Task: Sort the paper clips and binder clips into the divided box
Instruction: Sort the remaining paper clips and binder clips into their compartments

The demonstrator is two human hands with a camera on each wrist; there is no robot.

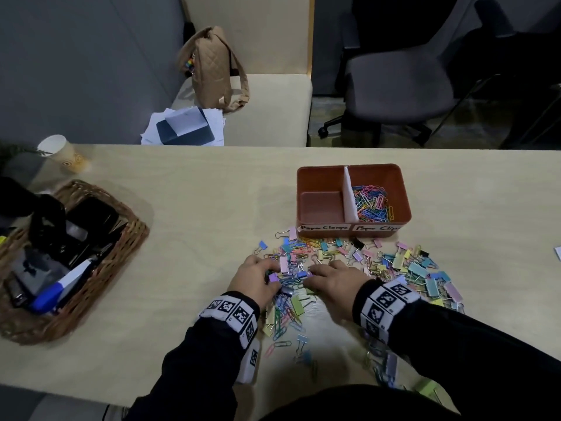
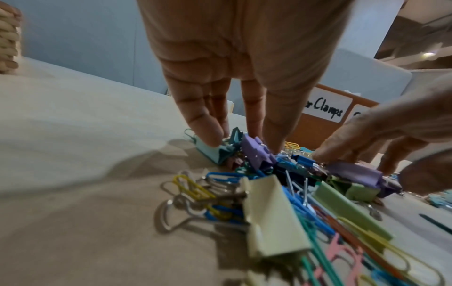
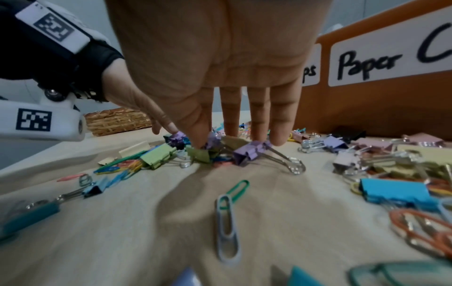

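Reaching into the clip pile (image 1: 306, 268), left hand (image 1: 254, 281) and right hand (image 1: 335, 284) — fingers straight, gripping nothing.

The room was dim, and the corners of the head view fell dark. Soft shadows lay on the table (image 1: 197, 208) under both hands, so the light came from above. In the wrist views the edges were bent and stretched. The nearest clips (image 2: 274, 216) were blurred, and the palms stayed out of focus.
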